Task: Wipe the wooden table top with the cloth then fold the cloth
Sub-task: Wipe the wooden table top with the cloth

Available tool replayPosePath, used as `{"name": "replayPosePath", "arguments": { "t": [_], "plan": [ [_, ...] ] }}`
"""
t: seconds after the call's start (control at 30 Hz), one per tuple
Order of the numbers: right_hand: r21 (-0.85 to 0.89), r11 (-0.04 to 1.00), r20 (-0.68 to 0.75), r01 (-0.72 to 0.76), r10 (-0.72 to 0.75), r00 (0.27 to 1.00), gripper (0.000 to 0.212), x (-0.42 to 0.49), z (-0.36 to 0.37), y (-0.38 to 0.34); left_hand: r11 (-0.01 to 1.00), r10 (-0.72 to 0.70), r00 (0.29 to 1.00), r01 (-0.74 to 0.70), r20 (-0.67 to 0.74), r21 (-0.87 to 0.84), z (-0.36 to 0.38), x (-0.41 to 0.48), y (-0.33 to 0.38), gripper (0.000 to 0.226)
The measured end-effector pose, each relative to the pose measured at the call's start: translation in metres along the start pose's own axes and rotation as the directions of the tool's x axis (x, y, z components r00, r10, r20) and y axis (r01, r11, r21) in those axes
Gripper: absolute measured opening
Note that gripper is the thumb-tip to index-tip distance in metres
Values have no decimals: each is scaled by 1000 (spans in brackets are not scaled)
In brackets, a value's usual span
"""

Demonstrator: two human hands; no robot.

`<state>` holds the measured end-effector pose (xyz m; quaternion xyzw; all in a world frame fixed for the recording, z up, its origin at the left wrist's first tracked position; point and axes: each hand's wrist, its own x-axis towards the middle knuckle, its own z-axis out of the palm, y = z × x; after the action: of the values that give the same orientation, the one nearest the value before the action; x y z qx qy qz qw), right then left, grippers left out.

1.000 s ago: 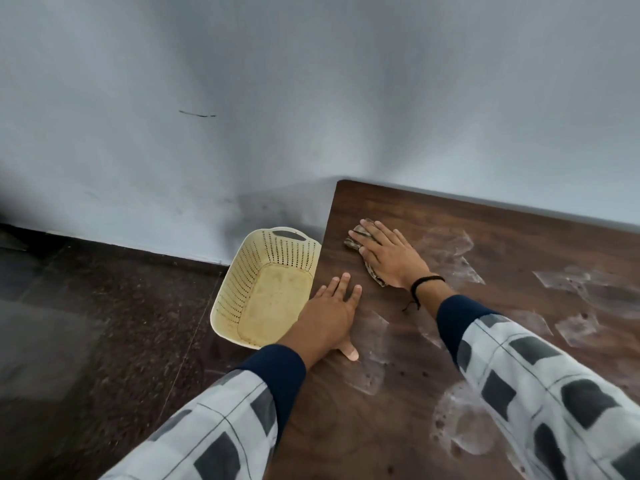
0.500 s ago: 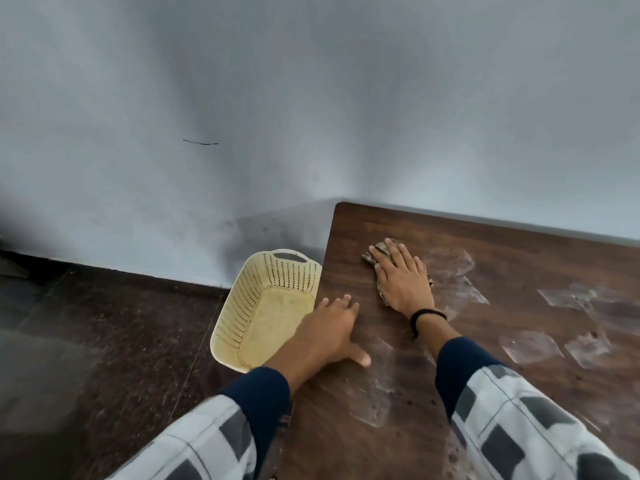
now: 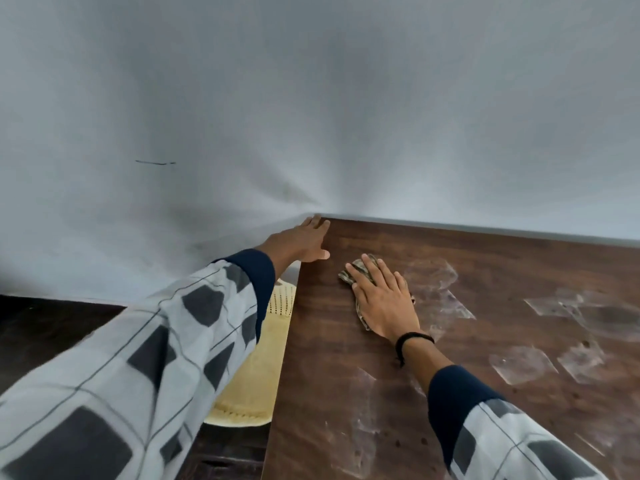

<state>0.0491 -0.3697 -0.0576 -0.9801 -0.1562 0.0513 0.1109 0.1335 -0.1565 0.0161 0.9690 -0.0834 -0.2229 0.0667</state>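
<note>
The dark wooden table top (image 3: 485, 265) fills the right half of the view. A small brown patterned cloth (image 3: 349, 274) lies near its far left corner. My right hand (image 3: 384, 299) presses flat on the cloth with straight fingers, covering most of it. My left hand (image 3: 304, 242) rests on the table's left edge close to the far corner, fingers straight and the thumb lying on the top.
Several patches of clear tape residue (image 3: 554, 306) mark the table surface at right. A cream perforated plastic basket (image 3: 263, 358) sits on the dark floor (image 3: 52, 334) just left of the table, partly hidden by my left sleeve. A pale wall (image 3: 311, 98) stands behind.
My left hand slid along the table's left edge from beside the basket up to the far corner. My right hand and the cloth stayed near the far left corner. The camera moved closer.
</note>
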Motion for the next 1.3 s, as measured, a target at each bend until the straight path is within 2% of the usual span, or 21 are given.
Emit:
{"name": "replayPosePath", "arguments": {
  "t": [0.23,0.43,0.57,0.63,0.67,0.77,0.83,1.0,1.13,1.17,1.3],
  "plan": [
    [25,1000,-8,-17,17,1000,50,0,0,-2,977,83,960,-131,268,166,-1,28,-1,101],
    [59,988,-38,-144,146,988,51,-14,4,-31,962,119,947,-185,297,204,0,25,-8,100],
    [12,998,27,57,-58,998,52,-38,9,-30,955,128,951,-195,282,223,3,25,-10,98],
    [-8,995,84,100,-99,992,52,-29,0,-14,946,121,954,-195,274,258,3,25,-7,97],
    [-11,998,89,61,-59,994,51,-19,-3,-11,940,113,954,-193,276,282,2,24,-5,97],
    [17,976,-14,-219,219,976,50,-2,-2,-34,920,80,961,-174,267,352,-2,21,2,96],
    [35,959,-67,-281,283,957,51,-11,11,-63,912,83,963,-176,255,370,-3,19,4,96],
    [-34,995,-21,-99,98,995,51,-43,17,-67,919,111,963,-194,247,343,-2,19,3,96],
    [-14,985,-14,-172,172,985,50,-36,17,-82,919,103,965,-185,240,349,-2,21,2,98],
    [-11,988,-19,-153,153,988,50,-43,21,-91,922,97,966,-178,242,345,-1,21,1,98],
    [-37,999,-10,35,-36,999,49,-76,32,-98,924,92,963,-177,253,340,0,24,1,97]
  ]
}}
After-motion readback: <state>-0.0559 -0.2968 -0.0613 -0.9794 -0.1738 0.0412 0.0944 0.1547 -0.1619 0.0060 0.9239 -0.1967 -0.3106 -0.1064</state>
